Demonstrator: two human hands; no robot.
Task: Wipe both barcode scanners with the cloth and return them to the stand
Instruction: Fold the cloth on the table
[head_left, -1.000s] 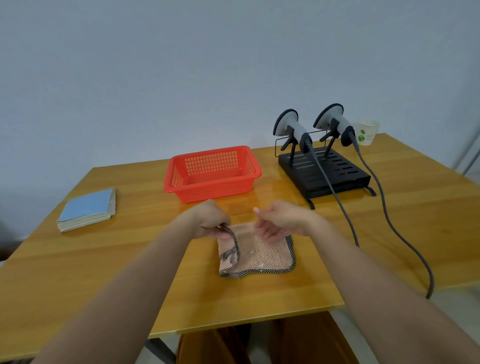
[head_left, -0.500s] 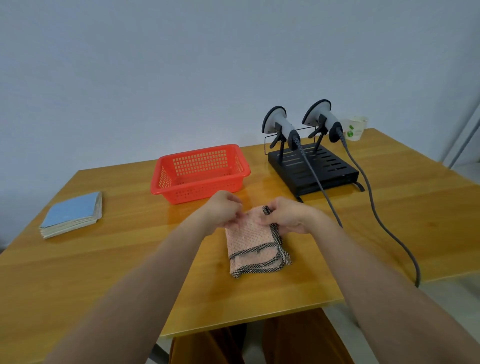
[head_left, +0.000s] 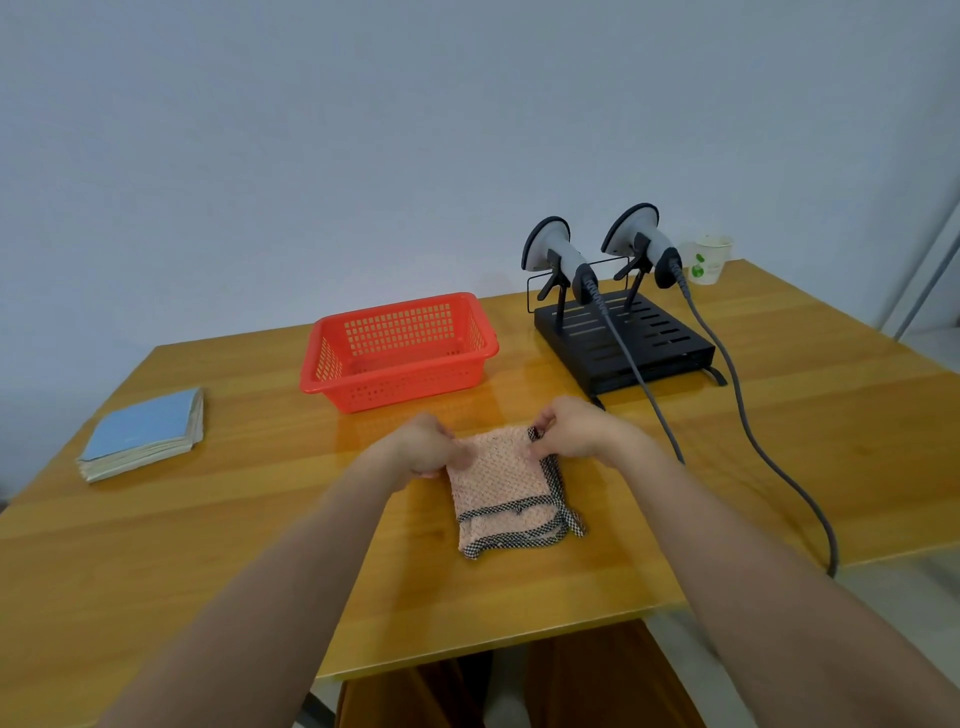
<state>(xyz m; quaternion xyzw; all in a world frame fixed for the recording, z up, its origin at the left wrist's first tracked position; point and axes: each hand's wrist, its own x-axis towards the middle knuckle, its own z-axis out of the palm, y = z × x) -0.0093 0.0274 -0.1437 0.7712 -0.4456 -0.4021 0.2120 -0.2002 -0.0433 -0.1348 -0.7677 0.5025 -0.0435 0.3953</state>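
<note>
A pink cloth (head_left: 506, 493) with a black checked border lies folded on the wooden table in front of me. My left hand (head_left: 423, 444) pinches its far left corner. My right hand (head_left: 569, 428) pinches its far right corner. Two grey barcode scanners, the left scanner (head_left: 558, 254) and the right scanner (head_left: 641, 236), rest on the black stand (head_left: 649, 338) at the back right. Their grey cables (head_left: 748, 431) trail over the table's right front edge.
A red plastic basket (head_left: 400, 351) stands behind the cloth, left of the stand. A blue-covered booklet stack (head_left: 143, 434) lies at the table's left. A white paper cup (head_left: 709, 259) stands at the far right corner. The table's front edge (head_left: 467, 649) is close to me.
The cloth went from spread flat to folded in half. Both hands moved to its far corners and hold them there.
</note>
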